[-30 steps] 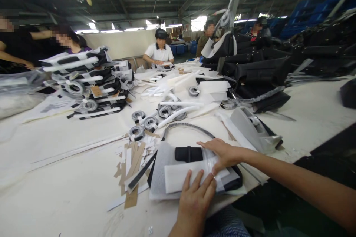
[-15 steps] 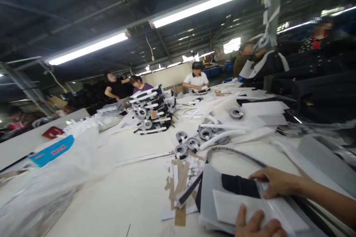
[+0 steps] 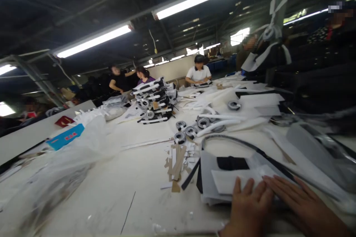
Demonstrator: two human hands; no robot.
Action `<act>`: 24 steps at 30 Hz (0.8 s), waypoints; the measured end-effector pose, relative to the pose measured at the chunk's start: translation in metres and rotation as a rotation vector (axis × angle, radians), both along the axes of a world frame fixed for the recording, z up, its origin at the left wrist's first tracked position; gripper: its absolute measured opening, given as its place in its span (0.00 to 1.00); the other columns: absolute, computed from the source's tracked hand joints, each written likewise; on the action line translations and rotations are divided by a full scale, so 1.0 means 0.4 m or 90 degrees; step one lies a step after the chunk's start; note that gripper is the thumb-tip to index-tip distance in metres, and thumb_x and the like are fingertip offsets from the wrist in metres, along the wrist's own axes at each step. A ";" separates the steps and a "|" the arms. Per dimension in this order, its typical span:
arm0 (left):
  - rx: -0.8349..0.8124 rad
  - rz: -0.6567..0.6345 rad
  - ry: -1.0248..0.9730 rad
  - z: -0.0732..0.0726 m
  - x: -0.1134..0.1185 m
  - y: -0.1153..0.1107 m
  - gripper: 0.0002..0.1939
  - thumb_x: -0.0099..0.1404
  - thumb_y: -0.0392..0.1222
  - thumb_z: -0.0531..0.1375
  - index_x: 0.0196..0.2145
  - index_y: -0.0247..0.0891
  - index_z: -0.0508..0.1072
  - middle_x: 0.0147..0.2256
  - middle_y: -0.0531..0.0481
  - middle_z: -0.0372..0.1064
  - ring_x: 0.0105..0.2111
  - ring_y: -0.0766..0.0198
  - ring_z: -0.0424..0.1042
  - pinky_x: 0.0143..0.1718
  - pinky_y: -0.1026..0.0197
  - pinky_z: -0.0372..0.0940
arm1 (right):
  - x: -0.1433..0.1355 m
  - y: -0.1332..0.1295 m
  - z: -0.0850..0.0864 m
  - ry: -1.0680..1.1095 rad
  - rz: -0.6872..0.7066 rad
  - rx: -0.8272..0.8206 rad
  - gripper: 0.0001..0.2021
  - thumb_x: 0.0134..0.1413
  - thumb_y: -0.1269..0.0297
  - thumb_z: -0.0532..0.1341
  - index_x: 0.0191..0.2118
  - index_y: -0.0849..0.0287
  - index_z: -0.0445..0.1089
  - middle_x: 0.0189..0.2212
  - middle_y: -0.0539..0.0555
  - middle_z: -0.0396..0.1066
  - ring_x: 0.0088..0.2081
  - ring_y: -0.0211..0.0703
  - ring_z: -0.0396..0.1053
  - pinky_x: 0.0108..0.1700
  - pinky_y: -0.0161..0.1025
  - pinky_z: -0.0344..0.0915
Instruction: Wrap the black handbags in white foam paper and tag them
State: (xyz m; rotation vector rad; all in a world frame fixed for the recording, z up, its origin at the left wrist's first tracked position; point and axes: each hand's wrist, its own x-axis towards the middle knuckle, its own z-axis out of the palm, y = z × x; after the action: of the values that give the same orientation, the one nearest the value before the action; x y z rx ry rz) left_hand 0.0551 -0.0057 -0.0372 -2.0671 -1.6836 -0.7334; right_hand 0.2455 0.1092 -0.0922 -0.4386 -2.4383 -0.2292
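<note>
Far left of the fingers (image 3: 237, 188), red lettering (image 3: 71, 136) on blue packaging (image 3: 58, 143) is illegible. Left hand (image 3: 249, 205) and right hand (image 3: 302, 198) rest unclenched on a flat white sheet (image 3: 226, 183).

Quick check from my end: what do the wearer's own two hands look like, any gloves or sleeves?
The left hand and right hand are both bare and ungloved. No sleeve, watch or bracelet shows on the parts in view. Blur makes it hard to tell about rings or small markings.
</note>
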 end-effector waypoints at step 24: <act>-0.309 -0.060 0.038 0.057 -0.312 -0.170 0.25 0.73 0.33 0.51 0.66 0.44 0.58 0.64 0.48 0.62 0.63 0.59 0.62 0.61 0.50 0.64 | -0.059 -0.182 0.145 0.038 -0.025 -0.168 0.24 0.64 0.70 0.56 0.64 0.49 0.64 0.59 0.53 0.70 0.59 0.52 0.68 0.64 0.54 0.58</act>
State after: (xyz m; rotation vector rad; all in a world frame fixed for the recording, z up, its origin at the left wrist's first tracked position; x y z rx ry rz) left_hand -0.0698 -0.0735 -0.0145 -2.4734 -1.8798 -0.2989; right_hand 0.2218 0.0364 -0.0342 -0.6003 -2.4109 0.0896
